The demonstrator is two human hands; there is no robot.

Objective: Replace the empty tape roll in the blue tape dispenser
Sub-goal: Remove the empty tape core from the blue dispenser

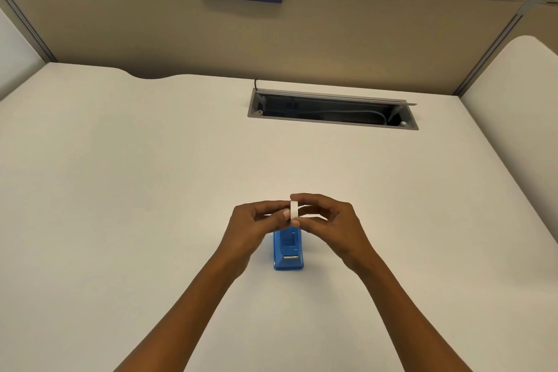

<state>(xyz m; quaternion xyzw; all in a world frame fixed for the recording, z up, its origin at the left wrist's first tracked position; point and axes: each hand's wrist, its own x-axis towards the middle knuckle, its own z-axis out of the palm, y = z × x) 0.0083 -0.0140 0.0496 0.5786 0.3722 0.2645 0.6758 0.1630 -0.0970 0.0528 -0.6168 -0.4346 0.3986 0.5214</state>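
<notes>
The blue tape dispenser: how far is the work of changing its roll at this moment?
Done, it seems: the blue tape dispenser stands on the desk with its holder looking empty. In hand: both hands, left hand and right hand, hold a white roll edge-on above it; I cannot tell whether it is the empty core or the new tape. Left: seating a fresh roll in the dispenser. No second roll is visible.

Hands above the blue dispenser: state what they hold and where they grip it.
A white tape roll, held edge-on; the right hand pinches its rim top and bottom, the left hand touches its left side.
</notes>
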